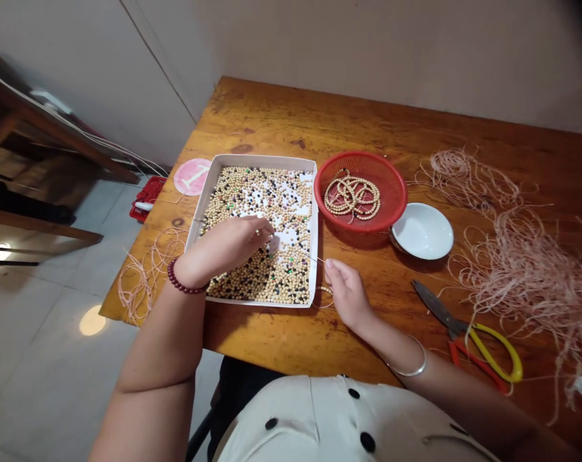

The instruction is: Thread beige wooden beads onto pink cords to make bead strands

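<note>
A coil of pale pink cord [149, 279] lies on the orange-brown wooden worktop [291, 122], left of a white cardboard tray [256, 159]. The left hand [228, 244], wearing a dark red beaded bracelet [185, 279], reaches over the tray, its fingers [256, 228] bunched together above a dense layer of cream, black and green beads [281, 276]; whether they pinch a bead is too small to tell. A thin strand [310, 255] runs from there to the right hand [346, 295], whose fingers [332, 268] pinch it just beside the tray's right wall. Further right sit a red plastic basket [362, 168] holding strung cream beads [352, 197], a white dish [423, 231], orange-and-yellow-handled scissors [478, 350] and a tangled heap of pink cord [526, 282].
</note>
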Motion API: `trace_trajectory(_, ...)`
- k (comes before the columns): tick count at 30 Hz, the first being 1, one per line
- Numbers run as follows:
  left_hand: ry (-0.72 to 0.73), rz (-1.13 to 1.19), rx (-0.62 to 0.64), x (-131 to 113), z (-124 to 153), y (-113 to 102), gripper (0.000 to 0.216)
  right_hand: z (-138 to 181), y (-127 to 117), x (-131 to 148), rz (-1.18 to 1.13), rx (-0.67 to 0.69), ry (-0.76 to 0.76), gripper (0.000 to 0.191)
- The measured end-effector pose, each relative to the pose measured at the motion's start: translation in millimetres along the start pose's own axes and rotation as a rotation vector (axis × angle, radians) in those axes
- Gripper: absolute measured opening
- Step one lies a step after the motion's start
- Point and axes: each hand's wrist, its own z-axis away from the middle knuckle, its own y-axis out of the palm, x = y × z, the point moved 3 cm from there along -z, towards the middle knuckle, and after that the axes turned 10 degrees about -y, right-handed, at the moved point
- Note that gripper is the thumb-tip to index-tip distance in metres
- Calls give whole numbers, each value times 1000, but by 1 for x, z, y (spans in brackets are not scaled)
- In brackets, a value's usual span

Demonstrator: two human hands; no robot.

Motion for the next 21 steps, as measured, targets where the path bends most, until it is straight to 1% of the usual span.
trace_trajectory(3,24,-17,4,0,1,2,27,-1,-1,4,-54,-28,28,40)
trace_trajectory(7,29,-28,12,0,0,2,27,-1,-1,7,-46,3,32,36)
trace_trajectory(9,-5,-43,-45,4,-1,-1,28,0,-1,5,-46,8,39,36)
trace_trajectory(12,-101,-114,-204,14,-3,-5,29,2,-3,2,-93,-43,75,40)
trace_trajectory(14,-163,-168,-248,23,-3,-6,28,2,-4,1,-119,-62,104,43)
trace_trajectory(17,-219,-206,-238,30,-4,-3,28,1,-5,4,-90,-24,89,45)
trace_trajectory(21,-237,-198,-215,30,-5,-1,27,-1,-6,7,-56,12,77,45)
